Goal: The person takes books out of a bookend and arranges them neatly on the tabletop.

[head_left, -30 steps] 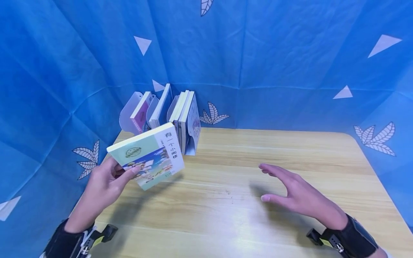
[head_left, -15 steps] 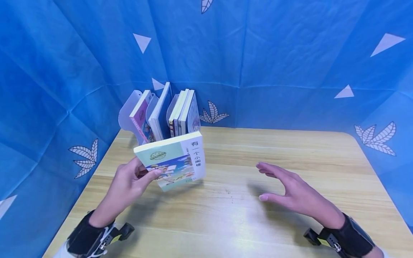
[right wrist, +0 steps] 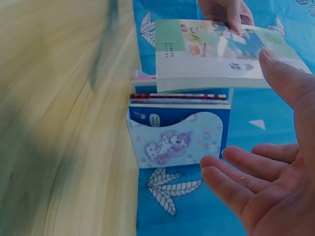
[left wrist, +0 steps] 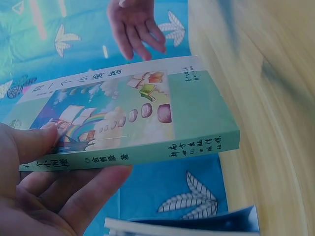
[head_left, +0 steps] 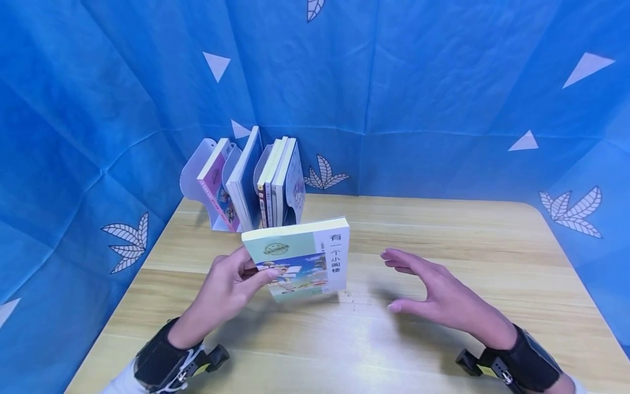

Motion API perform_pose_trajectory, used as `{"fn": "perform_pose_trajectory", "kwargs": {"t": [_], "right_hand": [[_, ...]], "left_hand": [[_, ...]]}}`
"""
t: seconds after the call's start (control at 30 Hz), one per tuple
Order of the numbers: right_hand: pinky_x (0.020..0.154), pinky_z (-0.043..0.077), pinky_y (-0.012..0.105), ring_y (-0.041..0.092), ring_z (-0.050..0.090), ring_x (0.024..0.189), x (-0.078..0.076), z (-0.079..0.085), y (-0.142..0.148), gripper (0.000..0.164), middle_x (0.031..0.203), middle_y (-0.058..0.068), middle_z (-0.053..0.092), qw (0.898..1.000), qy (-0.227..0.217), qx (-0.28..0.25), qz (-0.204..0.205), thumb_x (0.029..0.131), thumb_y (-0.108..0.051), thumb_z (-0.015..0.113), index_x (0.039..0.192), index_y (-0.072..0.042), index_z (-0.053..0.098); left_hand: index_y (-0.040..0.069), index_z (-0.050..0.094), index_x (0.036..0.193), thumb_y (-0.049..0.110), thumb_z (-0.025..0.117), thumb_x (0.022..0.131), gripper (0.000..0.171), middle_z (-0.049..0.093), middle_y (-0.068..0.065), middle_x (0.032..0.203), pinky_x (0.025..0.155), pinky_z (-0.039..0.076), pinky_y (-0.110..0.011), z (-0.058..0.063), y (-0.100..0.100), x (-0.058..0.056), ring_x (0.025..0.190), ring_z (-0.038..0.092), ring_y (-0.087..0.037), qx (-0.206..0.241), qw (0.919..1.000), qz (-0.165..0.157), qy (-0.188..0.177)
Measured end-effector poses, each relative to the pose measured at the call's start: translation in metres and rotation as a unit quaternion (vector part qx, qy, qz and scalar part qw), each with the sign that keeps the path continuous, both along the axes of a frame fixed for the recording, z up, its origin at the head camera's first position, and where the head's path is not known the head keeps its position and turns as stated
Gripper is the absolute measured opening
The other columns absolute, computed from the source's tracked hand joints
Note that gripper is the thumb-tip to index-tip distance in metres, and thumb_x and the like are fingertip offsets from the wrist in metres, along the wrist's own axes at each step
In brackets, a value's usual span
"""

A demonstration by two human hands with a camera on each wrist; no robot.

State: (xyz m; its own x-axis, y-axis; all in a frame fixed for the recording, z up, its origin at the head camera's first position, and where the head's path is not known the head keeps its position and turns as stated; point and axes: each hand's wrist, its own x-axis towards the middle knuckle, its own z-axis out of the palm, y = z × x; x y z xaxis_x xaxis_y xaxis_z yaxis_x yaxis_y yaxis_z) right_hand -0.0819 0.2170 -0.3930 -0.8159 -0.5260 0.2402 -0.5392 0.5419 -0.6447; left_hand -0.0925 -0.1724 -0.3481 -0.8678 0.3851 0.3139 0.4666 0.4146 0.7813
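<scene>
My left hand [head_left: 228, 290] grips a green and white paperback book [head_left: 300, 260] by its spine side, thumb on the illustrated front cover and fingers behind. The book is held above the table, its page edges upward in the head view. In the left wrist view the green spine of the book [left wrist: 197, 147] faces the camera. My right hand [head_left: 438, 295] hovers to the right of the book, thumb and fingers spread apart with nothing between them. Seen from the right wrist, the right hand [right wrist: 275, 167] has its palm turned toward the book [right wrist: 211, 54].
At the back left of the wooden table [head_left: 443, 230] stands a pale book rack [head_left: 194, 172] with several upright books [head_left: 275, 175] in its compartments. A unicorn picture decorates the rack's end panel [right wrist: 172, 142]. Blue patterned cloth [head_left: 433, 98] hangs behind and to the left.
My left hand has carried the book rightward and slightly toward me, turning its cover more level and away from the rack. My right hand has shifted slightly left, still spread.
</scene>
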Motion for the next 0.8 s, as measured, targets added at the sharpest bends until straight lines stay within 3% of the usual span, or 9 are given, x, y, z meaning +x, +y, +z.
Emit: {"fn": "perform_pose_trajectory", "kwargs": {"t": [0.2, 0.33, 0.47, 0.5, 0.6, 0.7, 0.8], "right_hand": [[0.107, 0.056, 0.047, 0.028, 0.065, 0.13, 0.001, 0.002, -0.01, 0.088, 0.152, 0.009, 0.059, 1.0, -0.015, -0.015, 0.016, 0.088, -0.027, 0.083, 0.161, -0.016, 0.035], [0.108, 0.056, 0.047, 0.026, 0.065, 0.132, 0.003, 0.002, -0.016, 0.087, 0.153, 0.005, 0.058, 0.999, -0.042, -0.024, 0.014, 0.091, -0.029, 0.08, 0.162, -0.02, 0.031], [0.109, 0.056, 0.045, 0.025, 0.065, 0.131, 0.005, 0.0, -0.02, 0.086, 0.153, 0.005, 0.058, 0.997, -0.062, -0.032, 0.019, 0.094, -0.03, 0.078, 0.164, -0.023, 0.028], [0.109, 0.057, 0.045, 0.025, 0.065, 0.131, 0.005, -0.001, -0.022, 0.086, 0.153, 0.005, 0.058, 0.997, -0.065, -0.034, 0.021, 0.094, -0.03, 0.077, 0.164, -0.024, 0.027], [0.107, 0.058, 0.044, 0.023, 0.067, 0.128, 0.007, -0.002, -0.026, 0.081, 0.15, 0.004, 0.06, 0.996, -0.077, -0.044, 0.025, 0.095, -0.029, 0.076, 0.162, -0.025, 0.03], [0.103, 0.06, 0.046, 0.021, 0.069, 0.124, 0.008, -0.002, -0.029, 0.072, 0.143, 0.001, 0.065, 0.994, -0.094, -0.054, 0.032, 0.097, -0.028, 0.074, 0.157, -0.023, 0.035], [0.098, 0.062, 0.047, 0.019, 0.072, 0.118, 0.009, -0.002, -0.032, 0.061, 0.136, 0.003, 0.069, 0.992, -0.1, -0.058, 0.043, 0.1, -0.025, 0.07, 0.152, -0.018, 0.04]], "left_hand": [[0.0, 0.063, 0.133, 0.006, 0.073, 0.095, 0.039, 0.077, -0.02, 0.119, 0.081, 0.066, -0.029, -0.008, 0.01, 0.002, 0.102, 0.078, -0.027, 0.019, 0.9994, -0.026, -0.015], [-0.001, 0.064, 0.131, 0.006, 0.073, 0.095, 0.037, 0.078, -0.019, 0.116, 0.079, 0.066, -0.028, -0.013, 0.016, 0.003, 0.099, 0.079, -0.025, 0.026, 0.9989, -0.034, -0.022], [-0.001, 0.065, 0.128, 0.005, 0.073, 0.095, 0.035, 0.079, -0.018, 0.111, 0.071, 0.066, -0.023, -0.017, 0.02, 0.005, 0.095, 0.079, -0.014, 0.033, 0.9983, -0.045, -0.018], [0.0, 0.066, 0.126, 0.005, 0.073, 0.094, 0.033, 0.081, -0.016, 0.102, 0.065, 0.063, -0.019, -0.018, 0.022, 0.005, 0.086, 0.077, -0.007, 0.032, 0.9983, -0.048, -0.013], [0.003, 0.068, 0.123, 0.006, 0.074, 0.093, 0.03, 0.075, -0.007, 0.077, 0.048, 0.046, -0.009, -0.021, 0.026, 0.005, 0.062, 0.055, 0.01, 0.034, 0.9976, -0.06, 0.001], [0.006, 0.069, 0.118, 0.006, 0.076, 0.092, 0.027, 0.052, -0.001, 0.058, 0.041, 0.025, -0.012, -0.024, 0.029, 0.005, 0.053, 0.028, 0.008, 0.031, 0.9972, -0.065, 0.018], [0.005, 0.068, 0.119, 0.007, 0.075, 0.093, 0.027, 0.068, -0.003, 0.068, 0.04, 0.034, -0.014, -0.024, 0.032, 0.005, 0.055, 0.045, 0.008, 0.036, 0.9965, -0.075, 0.01]]}}
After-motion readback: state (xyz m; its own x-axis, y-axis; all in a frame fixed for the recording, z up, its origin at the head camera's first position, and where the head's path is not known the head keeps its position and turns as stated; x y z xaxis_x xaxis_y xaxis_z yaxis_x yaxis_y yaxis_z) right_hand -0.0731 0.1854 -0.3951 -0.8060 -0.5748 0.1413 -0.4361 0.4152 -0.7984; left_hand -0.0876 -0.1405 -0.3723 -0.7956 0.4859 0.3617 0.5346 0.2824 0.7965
